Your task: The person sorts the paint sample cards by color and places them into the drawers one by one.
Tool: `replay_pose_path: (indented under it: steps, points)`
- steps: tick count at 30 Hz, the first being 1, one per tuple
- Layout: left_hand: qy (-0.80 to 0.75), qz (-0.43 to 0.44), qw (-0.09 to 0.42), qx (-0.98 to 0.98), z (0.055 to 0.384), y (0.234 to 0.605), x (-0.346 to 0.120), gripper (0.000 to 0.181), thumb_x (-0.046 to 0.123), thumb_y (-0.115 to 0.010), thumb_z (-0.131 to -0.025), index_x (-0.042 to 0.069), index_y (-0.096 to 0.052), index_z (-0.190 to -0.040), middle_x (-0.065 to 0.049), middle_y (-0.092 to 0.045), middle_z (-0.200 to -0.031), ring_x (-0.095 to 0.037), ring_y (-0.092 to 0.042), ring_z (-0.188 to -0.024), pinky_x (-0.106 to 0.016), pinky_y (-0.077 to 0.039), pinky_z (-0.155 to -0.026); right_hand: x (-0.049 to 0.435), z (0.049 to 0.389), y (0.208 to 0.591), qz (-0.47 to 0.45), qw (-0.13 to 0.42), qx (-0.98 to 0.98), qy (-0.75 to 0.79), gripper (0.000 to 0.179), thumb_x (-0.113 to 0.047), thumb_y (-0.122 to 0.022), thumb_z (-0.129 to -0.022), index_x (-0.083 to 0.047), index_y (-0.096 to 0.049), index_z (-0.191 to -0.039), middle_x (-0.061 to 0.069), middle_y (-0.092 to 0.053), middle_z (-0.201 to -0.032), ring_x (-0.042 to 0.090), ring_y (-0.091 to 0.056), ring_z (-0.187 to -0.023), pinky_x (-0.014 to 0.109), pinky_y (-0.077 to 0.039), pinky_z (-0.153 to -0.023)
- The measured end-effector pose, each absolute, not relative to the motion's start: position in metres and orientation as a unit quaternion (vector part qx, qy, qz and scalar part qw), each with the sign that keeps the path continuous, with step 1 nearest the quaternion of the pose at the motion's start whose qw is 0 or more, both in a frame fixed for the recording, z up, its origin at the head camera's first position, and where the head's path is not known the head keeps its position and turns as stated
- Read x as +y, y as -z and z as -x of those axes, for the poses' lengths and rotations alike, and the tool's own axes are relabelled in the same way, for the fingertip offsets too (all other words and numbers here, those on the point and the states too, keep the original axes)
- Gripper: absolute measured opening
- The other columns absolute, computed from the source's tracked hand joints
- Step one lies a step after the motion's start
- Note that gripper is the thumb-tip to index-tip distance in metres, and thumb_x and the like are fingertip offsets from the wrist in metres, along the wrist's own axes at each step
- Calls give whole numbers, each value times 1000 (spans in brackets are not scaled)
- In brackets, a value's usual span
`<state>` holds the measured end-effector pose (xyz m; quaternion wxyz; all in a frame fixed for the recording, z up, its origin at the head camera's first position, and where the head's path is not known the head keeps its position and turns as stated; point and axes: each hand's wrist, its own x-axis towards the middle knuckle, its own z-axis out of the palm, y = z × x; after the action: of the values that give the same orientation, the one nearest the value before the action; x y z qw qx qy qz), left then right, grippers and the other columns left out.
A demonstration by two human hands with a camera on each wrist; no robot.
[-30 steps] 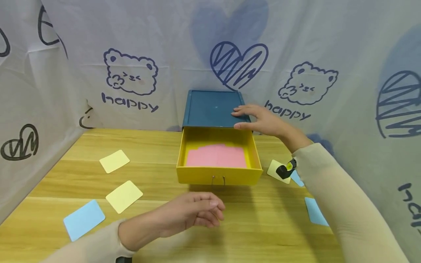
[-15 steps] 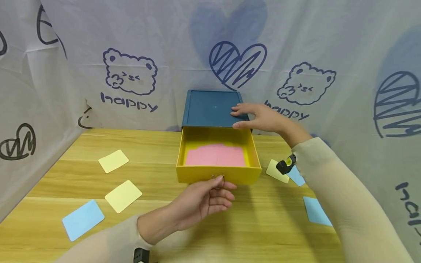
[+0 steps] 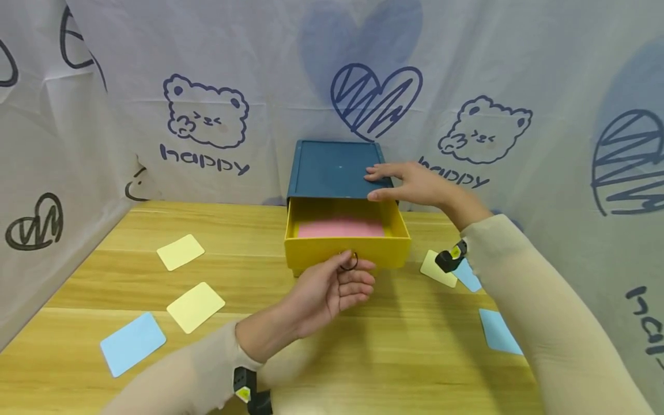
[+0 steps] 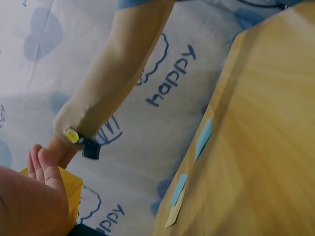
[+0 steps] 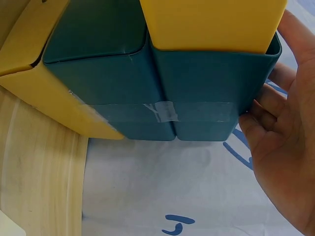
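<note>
A teal cabinet (image 3: 332,170) stands at the back of the table, its yellow upper drawer (image 3: 311,252) partly pulled out. Pink cards (image 3: 339,227) lie inside. At the drawer front my left hand (image 3: 324,294) pinches the thin metal ring handle (image 3: 355,262) between thumb and index finger; its other fingers curl loosely, palm up. My right hand (image 3: 415,184) rests on the cabinet's top right edge, fingers spread. The right wrist view shows that hand (image 5: 285,132) against the upper teal casing (image 5: 206,93), which is taped to the teal casing (image 5: 113,73) below.
Two yellow cards (image 3: 196,307) and a blue card (image 3: 133,344) lie left on the wooden table (image 3: 415,357). To the right are another yellow card (image 3: 438,270) and two blue cards (image 3: 499,331). A printed white cloth (image 3: 280,69) hangs behind and along both sides.
My left hand has risen to the ring handle and taken hold of it. The drawer has slid partway in, hiding more of the pink cards. My right hand has stayed on the cabinet.
</note>
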<state>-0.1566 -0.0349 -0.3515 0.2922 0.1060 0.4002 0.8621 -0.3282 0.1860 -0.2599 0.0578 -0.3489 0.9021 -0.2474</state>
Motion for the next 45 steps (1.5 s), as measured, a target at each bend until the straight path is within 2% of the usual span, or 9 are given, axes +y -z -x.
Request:
replay_pose_path:
  steps: [12,25,32,36,40,45]
  points:
    - [-887,-68,227,396,202,348,-30,39,31,-40,-107,-1,-59,-117,-8,-68,-101,-16,-67,-89,-29,-53,-90,185,330,259,344,68,903,247,65,-49,-68,-89,-15,-53,-143,3,-35,-156,26,-25,-145,52,-22,-115]
    - [-901,-52,193,386,225,347,-22,41,31,-40,-107,-2,-57,-123,-9,-67,-104,-17,-67,-89,-29,-54,-88,185,328,260,346,64,905,237,63,-47,-66,-91,-16,-51,-144,4,-32,-157,26,-24,-145,53,-20,-115]
    - [-888,-57,211,404,213,356,-22,51,40,-49,-103,0,-52,-134,-7,-67,-106,-16,-67,-91,-29,-53,-89,185,326,261,341,57,908,236,65,-49,-67,-90,-18,-51,-145,3,-31,-157,26,-24,-145,54,-20,-115]
    - [-870,-51,236,430,203,368,-25,54,38,-54,-101,-3,-50,-135,-7,-67,-104,-16,-68,-90,-29,-53,-89,187,325,261,339,53,909,238,66,-50,-68,-89,-18,-51,-144,3,-31,-157,26,-24,-145,55,-21,-115]
    - [-854,-31,263,447,197,381,-30,55,38,-54,-101,-6,-50,-134,-8,-69,-99,-18,-69,-90,-29,-54,-88,188,326,262,337,51,908,243,68,-53,-68,-87,-19,-52,-144,1,-31,-157,25,-24,-145,54,-21,-115]
    - [-839,3,269,472,200,397,-37,56,39,-53,-101,-7,-52,-132,-11,-69,-106,-22,-67,-101,-32,-53,-91,187,326,263,334,56,907,250,70,-56,-68,-86,-21,-52,-144,0,-31,-157,24,-23,-145,55,-20,-115]
